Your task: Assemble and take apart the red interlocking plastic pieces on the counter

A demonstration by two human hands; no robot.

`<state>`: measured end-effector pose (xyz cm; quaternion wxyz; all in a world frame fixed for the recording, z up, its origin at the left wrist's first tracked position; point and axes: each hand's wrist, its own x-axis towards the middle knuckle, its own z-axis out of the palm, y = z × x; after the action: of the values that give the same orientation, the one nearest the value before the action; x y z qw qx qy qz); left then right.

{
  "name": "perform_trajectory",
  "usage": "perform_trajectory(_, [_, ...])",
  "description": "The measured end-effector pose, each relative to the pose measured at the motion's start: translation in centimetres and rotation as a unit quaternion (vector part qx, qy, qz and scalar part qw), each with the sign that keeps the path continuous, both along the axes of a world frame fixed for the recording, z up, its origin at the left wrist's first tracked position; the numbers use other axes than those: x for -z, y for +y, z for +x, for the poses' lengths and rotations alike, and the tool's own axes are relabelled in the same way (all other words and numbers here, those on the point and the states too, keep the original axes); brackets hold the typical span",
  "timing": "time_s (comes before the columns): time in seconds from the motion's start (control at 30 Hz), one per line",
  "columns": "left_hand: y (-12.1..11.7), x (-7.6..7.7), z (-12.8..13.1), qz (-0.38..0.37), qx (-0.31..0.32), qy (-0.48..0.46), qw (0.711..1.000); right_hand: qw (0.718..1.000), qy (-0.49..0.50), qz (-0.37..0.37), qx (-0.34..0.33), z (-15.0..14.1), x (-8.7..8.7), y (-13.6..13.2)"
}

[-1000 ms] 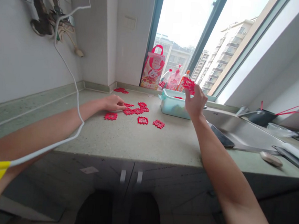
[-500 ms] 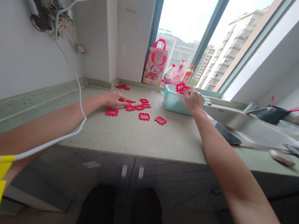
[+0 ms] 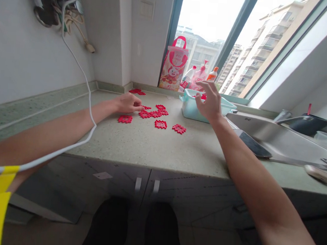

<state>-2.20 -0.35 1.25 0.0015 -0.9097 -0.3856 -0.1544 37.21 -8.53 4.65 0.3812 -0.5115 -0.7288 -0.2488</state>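
Note:
My left hand [image 3: 129,103] is low over the counter, fingers pressed together at a red notched plastic piece [image 3: 146,107] that it partly covers. A joined group of red pieces [image 3: 155,114] lies just right of it, and a single square piece [image 3: 125,118] rests below the hand. Two more squares, one near the middle [image 3: 160,124] and one farther right [image 3: 179,129], lie flat and apart. My right hand [image 3: 210,101] is open above the light-blue plastic bin [image 3: 194,111], thumb and fingers spread. Red pieces [image 3: 203,97] show inside the bin behind it.
More red pieces [image 3: 137,91] lie at the back wall. A pink printed bag [image 3: 173,68] and several bottles [image 3: 199,76] line the windowsill. Right of the bin are a dark flat object [image 3: 252,144] and the sink [image 3: 289,143]. A white cable [image 3: 89,94] hangs across my left arm.
My right hand has let go of the red piece it held over the bin, and its fingers have opened. My left hand stays by the joined pieces. The view has shifted slightly.

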Motion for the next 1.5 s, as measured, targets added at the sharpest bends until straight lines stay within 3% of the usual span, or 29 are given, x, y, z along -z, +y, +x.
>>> perform_trajectory(0.1, [-0.2, 0.0, 0.2, 0.043, -0.003, -0.025, 0.999, 0.997, -0.004, -0.050, -0.061, -1.5, 0.2, -0.2])
perform_trajectory(0.23, [-0.1, 0.5, 0.8, 0.041, 0.033, -0.002, 0.999, 0.983, -0.035, -0.156, -0.091, -2.5, 1.2, 0.5])
perform_trajectory(0.4, [0.3, 1.4, 1.2, -0.049, 0.028, 0.044, 0.997, 0.948, -0.083, -0.298, -0.075, -3.1, 1.9, 1.0])
perform_trajectory(0.6, [-0.6, 1.1, 1.8, -0.117, 0.005, 0.093, 0.989, 0.888, -0.110, -0.444, -0.049, -3.8, 2.2, 1.0])
perform_trajectory(0.73, [-1.8, 0.7, 2.9, -0.121, 0.016, 0.103, 0.987, 0.882, -0.124, -0.449, -0.074, -4.4, 2.4, 1.0])
perform_trajectory(1.03, [-3.3, 0.7, 5.1, -0.084, 0.103, 0.085, 0.987, 0.875, -0.098, -0.454, -0.138, -5.3, 2.5, 0.4])
perform_trajectory(1.2, [-3.5, 0.6, 5.2, -0.061, 0.109, 0.080, 0.989, 0.859, -0.055, -0.475, -0.184, -6.7, 1.9, -1.1])
perform_trajectory(1.5, [-3.0, 0.5, 4.7, -0.068, 0.138, 0.081, 0.985, 0.872, -0.052, -0.435, -0.220, -7.3, 3.0, -0.9])
